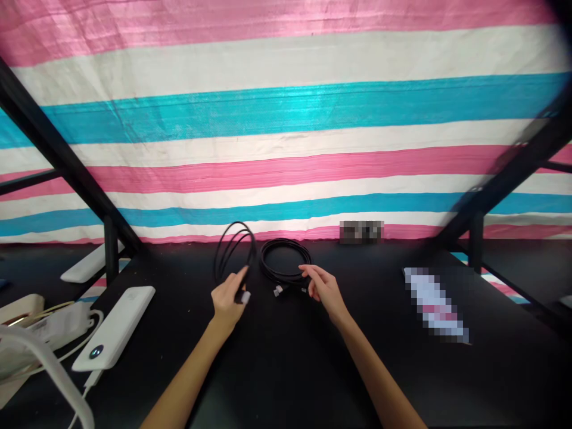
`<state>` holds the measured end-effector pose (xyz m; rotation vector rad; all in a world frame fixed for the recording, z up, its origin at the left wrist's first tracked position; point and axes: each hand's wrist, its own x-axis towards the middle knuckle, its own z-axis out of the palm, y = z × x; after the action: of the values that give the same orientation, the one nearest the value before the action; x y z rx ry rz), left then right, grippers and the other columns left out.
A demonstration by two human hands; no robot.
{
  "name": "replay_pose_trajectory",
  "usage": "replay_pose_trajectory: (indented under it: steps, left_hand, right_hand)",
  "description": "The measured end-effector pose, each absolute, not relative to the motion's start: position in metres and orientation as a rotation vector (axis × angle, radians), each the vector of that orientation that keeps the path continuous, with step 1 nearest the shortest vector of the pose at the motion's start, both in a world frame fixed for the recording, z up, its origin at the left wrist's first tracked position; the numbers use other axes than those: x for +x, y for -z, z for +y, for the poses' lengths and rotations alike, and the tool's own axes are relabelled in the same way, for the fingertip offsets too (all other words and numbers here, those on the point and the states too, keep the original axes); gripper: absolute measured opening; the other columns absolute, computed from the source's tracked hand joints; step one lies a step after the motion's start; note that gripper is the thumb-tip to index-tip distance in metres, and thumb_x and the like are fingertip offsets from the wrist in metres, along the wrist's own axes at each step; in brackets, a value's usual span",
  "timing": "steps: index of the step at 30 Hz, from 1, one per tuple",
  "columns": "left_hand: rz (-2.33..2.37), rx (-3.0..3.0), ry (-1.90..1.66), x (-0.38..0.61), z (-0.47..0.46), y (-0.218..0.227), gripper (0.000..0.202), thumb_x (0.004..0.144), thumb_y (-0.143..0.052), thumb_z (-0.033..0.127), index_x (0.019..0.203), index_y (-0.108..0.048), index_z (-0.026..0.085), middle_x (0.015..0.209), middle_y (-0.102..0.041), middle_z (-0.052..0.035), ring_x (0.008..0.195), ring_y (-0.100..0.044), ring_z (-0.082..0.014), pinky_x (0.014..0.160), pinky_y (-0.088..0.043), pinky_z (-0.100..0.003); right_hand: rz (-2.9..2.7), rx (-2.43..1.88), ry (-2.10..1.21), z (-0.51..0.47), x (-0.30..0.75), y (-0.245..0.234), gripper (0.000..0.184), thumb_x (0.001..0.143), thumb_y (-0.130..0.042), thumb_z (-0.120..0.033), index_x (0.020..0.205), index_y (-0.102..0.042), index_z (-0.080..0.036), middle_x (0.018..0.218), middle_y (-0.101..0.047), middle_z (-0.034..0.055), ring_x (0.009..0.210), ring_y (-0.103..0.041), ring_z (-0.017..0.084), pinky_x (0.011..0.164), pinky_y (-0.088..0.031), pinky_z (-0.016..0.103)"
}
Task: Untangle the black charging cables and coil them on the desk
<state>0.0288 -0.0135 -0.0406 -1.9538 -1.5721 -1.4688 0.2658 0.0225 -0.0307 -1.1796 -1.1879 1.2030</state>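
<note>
My left hand (229,297) is closed on a looped black cable (236,229). Its loops stand up above my fingers, and a light-coloured connector end (243,297) shows beside the hand. Just to the right, a second coiled black cable (286,240) lies on the black table (277,369), with a metal plug (279,291) at its near side. At that coil's right edge is my right hand (325,289), index finger stretched out and the other fingers loosely bent. I see nothing held in it; whether it touches the coil I cannot tell.
A white power bank (117,328) with a cable plugged in lies at left, near a white power strip (62,326) and a curved white tube (49,357). A blurred-out flat object (435,305) lies at right. Black frame bars (67,155) flank a striped sheet (286,107).
</note>
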Motion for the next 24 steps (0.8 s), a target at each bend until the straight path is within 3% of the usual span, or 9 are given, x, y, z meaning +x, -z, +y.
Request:
replay_pose_trajectory:
  steps: [4, 8, 12, 15, 20, 24]
  left_hand:
    - [-0.979, -2.298, 1.340, 0.043, -0.029, 0.033, 0.037, 0.092, -0.037, 0.020, 0.118, -0.063, 0.016, 0.064, -0.061, -0.0037, 0.053, -0.057, -0.0104, 0.052, -0.044, -0.020]
    - [-0.779, -2.441, 1.125, 0.058, -0.038, 0.026, 0.040, 0.094, -0.030, 0.015, 0.122, -0.059, 0.015, 0.056, -0.050, 0.0011, 0.048, -0.050, -0.0097, 0.048, -0.040, -0.019]
    - [-0.734, -2.616, 1.020, 0.070, -0.040, 0.032, 0.041, 0.096, -0.029, 0.024, 0.124, -0.055, 0.011, 0.057, -0.054, 0.0004, 0.047, -0.050, -0.0109, 0.046, -0.042, -0.021]
    - [-0.834, -2.774, 0.917, 0.078, -0.040, 0.040, 0.042, 0.095, -0.036, 0.029, 0.133, -0.046, 0.013, 0.064, -0.062, -0.0003, 0.052, -0.058, -0.0119, 0.051, -0.046, -0.021]
    - [-1.034, -3.046, 0.713, 0.085, -0.042, 0.048, 0.063, 0.086, -0.051, 0.046, 0.141, -0.036, 0.021, 0.085, -0.071, -0.0051, 0.071, -0.067, -0.0177, 0.062, -0.050, -0.024]
    - [-1.090, -3.157, 0.670, 0.085, -0.040, 0.048, 0.084, 0.073, -0.060, 0.060, 0.141, -0.036, 0.017, 0.089, -0.071, -0.0080, 0.075, -0.068, -0.0235, 0.065, -0.050, -0.029]
  right_hand:
    - [-1.010, -1.070, -1.572, 0.022, 0.268, 0.022, 0.061, 0.079, -0.041, -0.065, 0.104, -0.070, -0.017, 0.097, -0.065, 0.0117, 0.049, -0.055, 0.010, 0.033, -0.031, 0.019]
    - [-0.890, -0.985, -1.702, 0.021, 0.272, 0.016, 0.069, 0.086, -0.024, -0.065, 0.117, -0.064, -0.018, 0.108, -0.065, 0.0138, 0.065, -0.065, 0.017, 0.038, -0.041, 0.021]
    - [-0.976, -1.021, -1.661, 0.019, 0.270, 0.017, 0.055, 0.080, -0.053, -0.053, 0.124, -0.058, -0.022, 0.112, -0.065, 0.0106, 0.081, -0.068, 0.021, 0.044, -0.047, 0.021]
    - [-1.133, -1.058, -1.588, 0.015, 0.266, 0.020, 0.060, 0.068, -0.073, -0.037, 0.124, -0.057, -0.022, 0.115, -0.063, 0.0103, 0.084, -0.068, 0.021, 0.044, -0.046, 0.019]
    - [-1.240, -1.072, -1.484, 0.013, 0.261, 0.026, 0.053, 0.067, -0.074, -0.040, 0.115, -0.061, -0.021, 0.108, -0.065, 0.0083, 0.061, -0.063, 0.012, 0.043, -0.049, 0.021]
    - [-1.225, -1.046, -1.447, 0.015, 0.260, 0.026, 0.046, 0.070, -0.070, -0.045, 0.109, -0.065, -0.021, 0.102, -0.066, 0.0067, 0.056, -0.060, 0.010, 0.045, -0.050, 0.022]
